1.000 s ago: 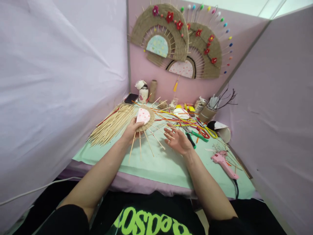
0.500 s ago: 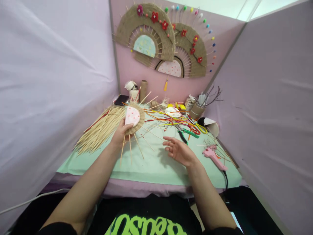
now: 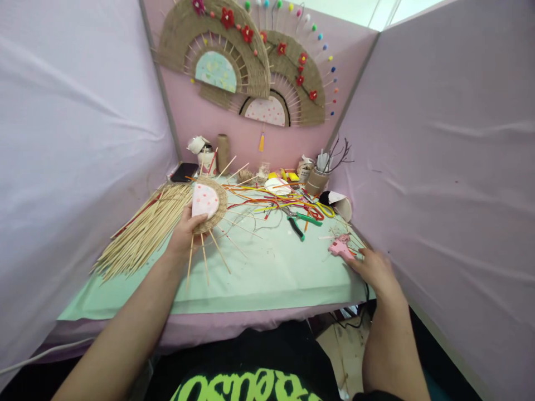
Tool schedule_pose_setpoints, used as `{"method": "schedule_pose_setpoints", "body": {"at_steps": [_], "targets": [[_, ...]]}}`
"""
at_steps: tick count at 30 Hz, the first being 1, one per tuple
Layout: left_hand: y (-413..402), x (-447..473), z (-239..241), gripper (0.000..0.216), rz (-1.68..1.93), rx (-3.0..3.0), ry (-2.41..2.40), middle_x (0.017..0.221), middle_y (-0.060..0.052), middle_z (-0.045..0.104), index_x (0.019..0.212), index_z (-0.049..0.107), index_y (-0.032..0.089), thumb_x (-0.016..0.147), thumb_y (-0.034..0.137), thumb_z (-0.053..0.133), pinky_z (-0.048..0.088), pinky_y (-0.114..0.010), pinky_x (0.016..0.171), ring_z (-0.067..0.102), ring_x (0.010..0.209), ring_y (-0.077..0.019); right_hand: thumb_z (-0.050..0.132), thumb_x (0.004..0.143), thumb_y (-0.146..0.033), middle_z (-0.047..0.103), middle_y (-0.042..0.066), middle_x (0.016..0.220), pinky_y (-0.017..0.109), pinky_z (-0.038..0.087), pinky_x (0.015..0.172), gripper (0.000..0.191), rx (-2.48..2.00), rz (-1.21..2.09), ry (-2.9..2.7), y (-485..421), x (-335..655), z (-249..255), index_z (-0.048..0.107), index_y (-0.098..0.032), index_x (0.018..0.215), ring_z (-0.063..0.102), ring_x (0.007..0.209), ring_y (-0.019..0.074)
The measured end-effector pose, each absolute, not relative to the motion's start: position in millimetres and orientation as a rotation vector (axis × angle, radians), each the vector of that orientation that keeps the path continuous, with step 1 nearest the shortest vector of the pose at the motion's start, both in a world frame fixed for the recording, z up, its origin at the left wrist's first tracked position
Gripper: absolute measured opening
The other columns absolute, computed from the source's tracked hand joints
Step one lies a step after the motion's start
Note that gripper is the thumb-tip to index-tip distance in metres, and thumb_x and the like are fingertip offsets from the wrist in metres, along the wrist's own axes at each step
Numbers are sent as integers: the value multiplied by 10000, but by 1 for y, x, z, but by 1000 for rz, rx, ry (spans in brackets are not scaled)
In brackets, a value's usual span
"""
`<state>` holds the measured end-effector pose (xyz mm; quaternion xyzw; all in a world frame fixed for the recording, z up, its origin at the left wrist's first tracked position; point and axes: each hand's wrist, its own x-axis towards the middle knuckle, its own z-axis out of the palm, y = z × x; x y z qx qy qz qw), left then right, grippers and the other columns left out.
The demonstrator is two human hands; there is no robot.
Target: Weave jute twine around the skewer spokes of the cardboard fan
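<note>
A half-round fan piece (image 3: 205,201) is in my left hand (image 3: 184,231), tilted above the table. Its centre is white with pink dots, ringed by woven tan cord, and thin wooden sticks radiate from its curved edge. My left thumb presses on the dotted face, while the other fingers are mostly hidden behind it. At the right side of the table lies a pink glue gun (image 3: 340,248). Around its handle, my right hand (image 3: 374,270) has its thumb and fingers closed, covering most of the grip. A dark cord hangs from beneath that hand.
A bundle of wooden sticks (image 3: 144,231) lies at the left. Green-handled pliers (image 3: 301,223), scissors (image 3: 326,210) and coloured pipe cleaners (image 3: 259,197) spread across the back, near a cord cone (image 3: 223,153). Finished fans (image 3: 254,72) hang on the pink panel (image 3: 234,139). Fabric walls flank both sides.
My right hand has moved right, from beside the fan piece's sticks to the glue gun's handle. My left hand still holds the fan piece. The whole view has shifted towards the right.
</note>
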<state>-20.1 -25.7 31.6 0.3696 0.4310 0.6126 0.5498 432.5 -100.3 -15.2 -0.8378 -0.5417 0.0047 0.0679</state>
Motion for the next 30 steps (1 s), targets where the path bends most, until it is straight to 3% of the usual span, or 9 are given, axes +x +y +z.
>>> {"method": "schedule_pose_setpoints", "body": {"at_steps": [6,10,17,23,30], "targets": [[-26,-19,30,622,1456,913,992,1173,-17,610,1219,517,301,628,246,703,458,-202,556,600,773,-140,594,743,-519,621,211,1023,419,406,849,506,-2529,-81,-1707,-96,431,-28,668,-116,1040,577,1001,345],[-25,-19,28,615,1451,925,995,1154,-15,621,1206,513,295,624,264,709,452,-210,560,613,795,-154,545,760,-533,624,186,938,407,422,802,476,-2470,-50,-1657,-95,426,-24,662,-126,979,586,938,331],[-24,-17,25,604,1457,965,936,1135,-30,634,1175,498,260,613,256,720,492,-257,684,625,924,-197,555,732,-584,642,116,813,325,438,597,464,-2136,302,-1276,-106,408,10,592,-161,919,577,687,221],[-23,-18,22,588,1474,997,923,1155,-36,626,1166,498,241,621,264,719,482,-264,732,616,973,-202,659,670,-531,558,9,688,219,378,443,364,-1473,849,-864,-100,379,18,557,-195,768,420,508,86],[-23,-18,23,564,1474,977,963,1123,-31,637,1128,521,241,605,259,730,485,-271,748,618,968,-203,653,737,-524,510,-12,701,180,316,382,371,-1034,1261,-841,-93,357,17,608,-204,920,334,459,49]]}}
